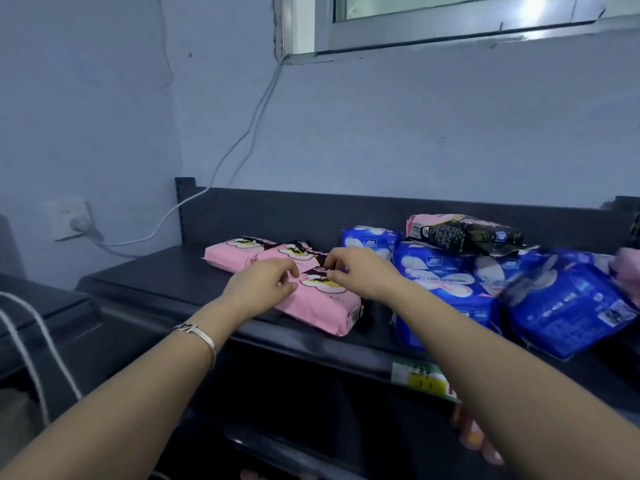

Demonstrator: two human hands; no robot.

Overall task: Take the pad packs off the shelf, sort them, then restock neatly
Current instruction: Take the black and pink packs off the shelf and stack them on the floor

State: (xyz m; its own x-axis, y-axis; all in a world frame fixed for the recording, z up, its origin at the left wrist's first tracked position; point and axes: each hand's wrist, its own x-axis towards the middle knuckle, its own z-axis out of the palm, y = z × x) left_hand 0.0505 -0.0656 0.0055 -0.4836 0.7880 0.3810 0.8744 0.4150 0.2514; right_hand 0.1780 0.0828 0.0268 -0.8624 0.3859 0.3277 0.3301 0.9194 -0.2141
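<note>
Head view: we see a dark shelf (156, 271) with a low dark back panel (277, 216), set against a pale blue wall (381, 133). A window frame (415, 32) sits high on the wall, far right. A white cable (249, 129) runs from the frame's corner down to a socket (69, 220) on the left wall.

The near pink pack (322, 306) lies flat near the shelf's front edge, overlapping a far pink pack (228, 254) behind it to the left. Our left hand (263, 285) has its fingers curled and grips the near pink pack at its left side. Our right hand (360, 271) has bent fingers that pinch the wrapper on the top face of the same pack. A bracelet (201, 336) circles the left wrist.

To the right, blue packs (440, 282) lie in a loose pile, with a pink-and-black pack (464, 233) resting on top. The rightmost blue pack (568, 306) tilts over the front edge and is motion-blurred.

A price label (422, 377) is fixed to the front rail; its print is unreadable. Below it, pinkish items (474, 438) are partly hidden by the right forearm and too blurred to identify. White cords (31, 341) are cut off at the left border.
</note>
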